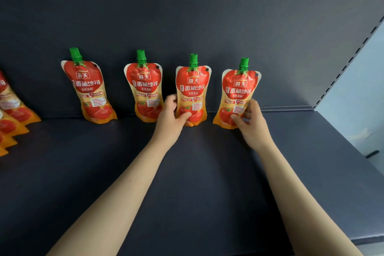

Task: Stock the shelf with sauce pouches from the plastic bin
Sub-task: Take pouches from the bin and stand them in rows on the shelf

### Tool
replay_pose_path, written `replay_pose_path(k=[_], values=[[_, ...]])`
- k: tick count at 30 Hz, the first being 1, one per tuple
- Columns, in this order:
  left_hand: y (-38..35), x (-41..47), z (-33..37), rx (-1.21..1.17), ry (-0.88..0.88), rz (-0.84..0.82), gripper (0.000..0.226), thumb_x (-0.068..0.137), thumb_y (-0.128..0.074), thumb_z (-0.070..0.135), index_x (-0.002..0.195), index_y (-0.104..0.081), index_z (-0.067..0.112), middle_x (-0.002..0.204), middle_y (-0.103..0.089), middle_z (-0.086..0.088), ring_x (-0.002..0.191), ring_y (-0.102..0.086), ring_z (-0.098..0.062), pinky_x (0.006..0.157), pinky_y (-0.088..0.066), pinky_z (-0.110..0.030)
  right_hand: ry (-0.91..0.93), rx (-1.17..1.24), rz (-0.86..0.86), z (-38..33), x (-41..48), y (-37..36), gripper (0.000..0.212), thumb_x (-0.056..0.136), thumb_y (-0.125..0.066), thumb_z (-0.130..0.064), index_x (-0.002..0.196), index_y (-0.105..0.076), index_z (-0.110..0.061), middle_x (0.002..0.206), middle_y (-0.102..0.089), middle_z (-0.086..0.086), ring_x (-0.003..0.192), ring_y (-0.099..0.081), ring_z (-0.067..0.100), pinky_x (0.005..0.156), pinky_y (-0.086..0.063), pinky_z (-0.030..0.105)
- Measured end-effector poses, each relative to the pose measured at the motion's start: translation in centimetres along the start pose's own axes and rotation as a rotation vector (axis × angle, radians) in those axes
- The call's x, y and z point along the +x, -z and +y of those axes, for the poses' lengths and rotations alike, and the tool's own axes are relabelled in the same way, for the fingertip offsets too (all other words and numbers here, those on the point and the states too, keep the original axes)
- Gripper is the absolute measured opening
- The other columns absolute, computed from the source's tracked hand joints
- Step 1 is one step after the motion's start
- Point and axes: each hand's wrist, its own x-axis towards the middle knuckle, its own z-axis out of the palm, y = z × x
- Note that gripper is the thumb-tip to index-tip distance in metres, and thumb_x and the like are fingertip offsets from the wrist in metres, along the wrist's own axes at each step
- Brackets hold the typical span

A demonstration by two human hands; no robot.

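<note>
Dark matte shelf deck spans the lower view and meets a back panel of the same colour.

At the far left edge, a row of overlapping edge pouches leans on the deck, partly cut off by the frame. Four red-and-orange sauce pouches with green caps stand along the back panel, spaced apart.

- The first pouch leans left, untouched.
- The second pouch stands nearly upright, untouched.
- The left hand grips the lower part of the third pouch: thumb across the front, fingers curled round its left edge.
- The fourth pouch rests on the deck; the right hand pinches its lower right corner, thumb in front, fingers at the side.

At the right, a slotted upright ends the back panel. Beyond it is a pale wall.
</note>
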Motion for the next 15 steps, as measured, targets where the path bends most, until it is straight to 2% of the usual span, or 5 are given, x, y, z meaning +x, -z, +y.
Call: replay_pose_path(k=[5, 9, 15], values=[[-0.9, 1.3, -0.5, 0.086, -0.012, 0.104, 0.043, 0.09, -0.067, 0.019, 0.129, -0.049, 0.017, 0.127, -0.057, 0.002, 0.118, -0.055, -0.014, 0.096, -0.05, -0.034, 0.014, -0.015, 0.024, 0.5, 1.8, -0.1, 0.05, 0.093, -0.063, -0.014, 0.137, -0.039, -0.018, 0.121, -0.055, -0.01, 0.111, -0.054, 0.01, 0.093, -0.045, 0.026], [-1.2, 1.7, -0.8, 0.105, 0.0, 0.13, 0.045, 0.089, -0.068, 0.022, 0.13, -0.05, 0.02, 0.129, -0.059, 0.001, 0.12, -0.055, -0.017, 0.098, -0.05, -0.041, 0.038, -0.014, 0.036, 1.1, 2.4, -0.2, 0.061, 0.093, -0.062, -0.012, 0.144, -0.032, -0.026, 0.122, -0.055, -0.014, 0.111, -0.054, 0.007, 0.085, -0.044, 0.015], [-1.7, 1.9, -0.5, 0.107, -0.003, 0.167, 0.046, 0.09, -0.067, 0.018, 0.132, -0.049, 0.016, 0.128, -0.059, 0.0, 0.118, -0.056, -0.017, 0.093, -0.051, -0.033, 0.056, -0.058, 0.058, 1.9, 3.6, -0.1, 0.072, 0.092, -0.061, -0.013, 0.149, -0.023, -0.035, 0.126, -0.056, -0.015, 0.113, -0.055, 0.01, 0.088, -0.043, 0.019]])
